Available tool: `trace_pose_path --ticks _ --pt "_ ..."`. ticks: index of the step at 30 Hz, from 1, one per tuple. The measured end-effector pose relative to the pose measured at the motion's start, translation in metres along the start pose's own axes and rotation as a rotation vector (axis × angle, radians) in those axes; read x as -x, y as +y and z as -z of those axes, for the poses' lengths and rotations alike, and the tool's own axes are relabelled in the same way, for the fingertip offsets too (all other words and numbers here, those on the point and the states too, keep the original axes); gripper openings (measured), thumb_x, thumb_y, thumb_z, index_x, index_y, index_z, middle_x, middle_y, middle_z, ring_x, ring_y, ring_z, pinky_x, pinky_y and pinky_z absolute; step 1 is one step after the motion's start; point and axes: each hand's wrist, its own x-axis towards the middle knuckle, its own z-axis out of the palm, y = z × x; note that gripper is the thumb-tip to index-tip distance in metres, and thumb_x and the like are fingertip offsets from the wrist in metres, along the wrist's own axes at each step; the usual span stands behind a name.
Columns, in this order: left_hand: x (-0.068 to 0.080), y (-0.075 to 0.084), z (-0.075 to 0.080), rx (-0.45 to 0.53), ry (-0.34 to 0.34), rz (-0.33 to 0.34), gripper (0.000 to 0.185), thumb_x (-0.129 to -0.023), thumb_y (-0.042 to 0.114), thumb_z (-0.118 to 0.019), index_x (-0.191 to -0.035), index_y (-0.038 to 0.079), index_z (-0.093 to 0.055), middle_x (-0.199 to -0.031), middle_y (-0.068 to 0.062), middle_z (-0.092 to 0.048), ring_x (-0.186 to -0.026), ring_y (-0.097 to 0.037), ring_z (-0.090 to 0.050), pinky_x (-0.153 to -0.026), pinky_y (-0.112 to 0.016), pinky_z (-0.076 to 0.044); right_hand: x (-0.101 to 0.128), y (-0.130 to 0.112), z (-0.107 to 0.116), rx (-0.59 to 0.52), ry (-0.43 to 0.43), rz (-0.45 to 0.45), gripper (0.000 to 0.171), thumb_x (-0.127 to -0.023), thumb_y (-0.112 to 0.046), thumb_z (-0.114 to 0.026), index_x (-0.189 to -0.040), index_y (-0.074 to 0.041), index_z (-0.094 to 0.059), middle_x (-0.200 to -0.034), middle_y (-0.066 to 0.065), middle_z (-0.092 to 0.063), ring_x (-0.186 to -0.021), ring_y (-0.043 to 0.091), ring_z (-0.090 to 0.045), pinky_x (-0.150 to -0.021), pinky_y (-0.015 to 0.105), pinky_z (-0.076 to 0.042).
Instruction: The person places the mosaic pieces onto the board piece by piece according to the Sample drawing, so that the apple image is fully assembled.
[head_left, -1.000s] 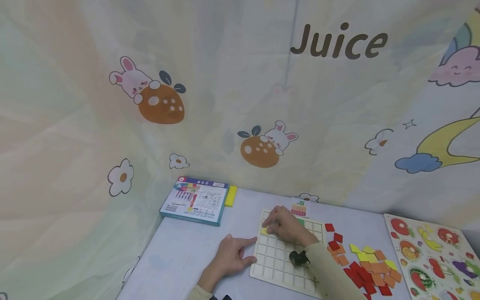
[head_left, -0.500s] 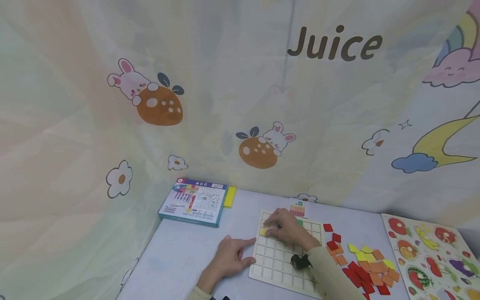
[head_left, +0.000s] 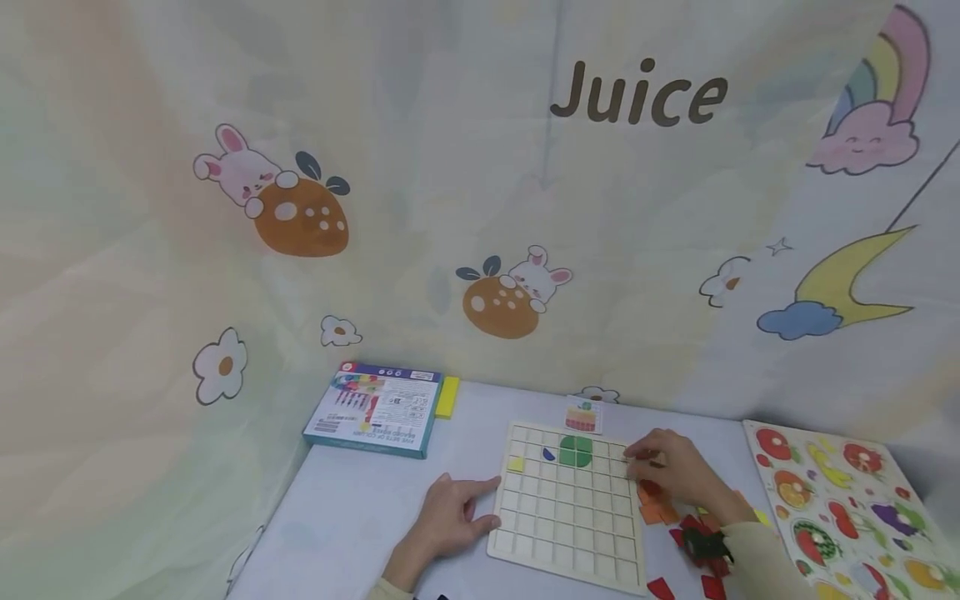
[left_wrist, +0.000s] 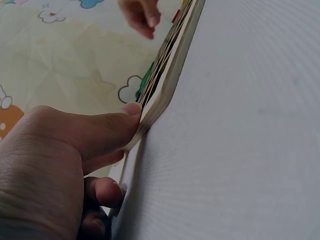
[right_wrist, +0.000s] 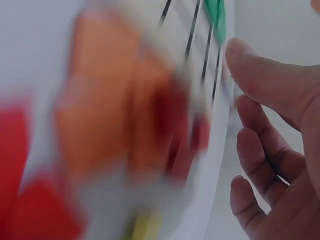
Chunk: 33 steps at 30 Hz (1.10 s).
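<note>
the right hand (head_left: 671, 471) has left the top of the grid board (head_left: 573, 512) for the loose tiles (head_left: 660, 507) beside it, uncovering a green circle (head_left: 576, 451) and yellow tile (head_left: 516, 464).

Grid board (head_left: 570, 521): pale wood, sq. cells; on it yellow tile (head_left: 516, 464) nr far-left corner, blue piece (head_left: 549, 454), green round (head_left: 576, 451). Right of board: red/orange tiles (head_left: 660, 508). Further right: fruit puzzle (head_left: 840, 508), multicolour. Left of board: box (head_left: 372, 408), teal edge, printed. Table (head_left: 360, 517): pale blue-grey
</note>
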Motion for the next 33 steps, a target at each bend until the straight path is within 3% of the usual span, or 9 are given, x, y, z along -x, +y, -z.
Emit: trace_pose_path --ticks 8,12,14,16,19,25,33 --pt "-0.001 -0.003 -0.003 -0.012 0.006 -0.002 0.055 -0.087 0.051 -0.081 -0.138 0.031 -0.072 -0.055 0.018 -0.047 -0.051 -0.003 -0.038 -0.068 -0.028 -0.030 0.040 0.053 0.039 0.016 -0.065 -0.181 0.036 -0.087 -0.033 -0.088 -0.116 -0.013 -0.079 -0.112 0.003 -0.073 -0.100 0.020 -0.060 -0.082 0.039 -0.053" --pt "0.001 -0.003 -0.003 -0.014 0.012 -0.003 0.056 -0.088 0.050 -0.082 -0.139 0.030 -0.071 -0.056 0.017 -0.046 -0.052 -0.002 -0.039 -0.089 -0.041 -0.042 0.054 0.069 0.050 0.005 -0.115 -0.227 0.038 -0.085 -0.035 -0.090 -0.114 -0.013 -0.079 -0.114 0.005 -0.074 -0.100 0.020 -0.061 -0.081 0.040 -0.054" --pt "0.001 -0.003 -0.003 -0.010 0.016 0.001 0.056 -0.088 0.050 -0.082 -0.139 0.030 -0.071 -0.056 0.017 -0.046 -0.052 -0.002 -0.039 -0.099 -0.054 -0.043 0.059 0.074 0.052 0.007 -0.124 -0.236 0.037 -0.084 -0.035 -0.090 -0.113 -0.013 -0.080 -0.116 0.007 -0.074 -0.102 0.021 -0.062 -0.083 0.042 -0.055" --pt "0.001 -0.003 -0.004 -0.007 0.017 0.006 0.056 -0.087 0.049 -0.082 -0.139 0.031 -0.071 -0.056 0.017 -0.046 -0.052 -0.002 -0.039 -0.101 -0.057 -0.041 0.063 0.079 0.053 0.021 -0.123 -0.241 0.038 -0.084 -0.036 -0.090 -0.113 -0.013 -0.080 -0.117 0.008 -0.074 -0.103 0.022 -0.063 -0.085 0.046 -0.056" --pt "0.001 -0.003 -0.004 -0.009 0.015 0.004 0.056 -0.088 0.050 -0.082 -0.139 0.031 -0.071 -0.056 0.017 -0.046 -0.052 -0.002 -0.039 -0.098 -0.052 -0.043 0.066 0.084 0.051 0.020 -0.116 -0.265 0.040 -0.084 -0.034 -0.091 -0.115 -0.012 -0.079 -0.114 0.007 -0.074 -0.101 0.021 -0.062 -0.084 0.045 -0.056" --pt "0.001 -0.003 -0.003 -0.005 0.023 -0.029 0.055 -0.088 0.050 -0.082 -0.138 0.030 -0.072 -0.057 0.018 -0.047 -0.052 -0.001 -0.038 -0.078 -0.032 -0.036 0.064 0.084 0.045 0.004 -0.111 -0.287 0.048 -0.084 -0.033 -0.090 -0.123 -0.009 -0.076 -0.103 -0.001 -0.070 -0.092 0.017 -0.058 -0.072 0.027 -0.051" --pt "0.002 -0.003 -0.003 -0.017 0.029 -0.026 0.054 -0.088 0.050 -0.082 -0.138 0.030 -0.072 -0.056 0.018 -0.046 -0.052 -0.001 -0.038 -0.076 -0.032 -0.033 0.059 0.082 0.040 0.005 -0.117 -0.302 0.036 -0.086 -0.033 -0.089 -0.113 -0.012 -0.078 -0.093 -0.003 -0.069 -0.086 0.015 -0.059 -0.076 0.032 -0.054"
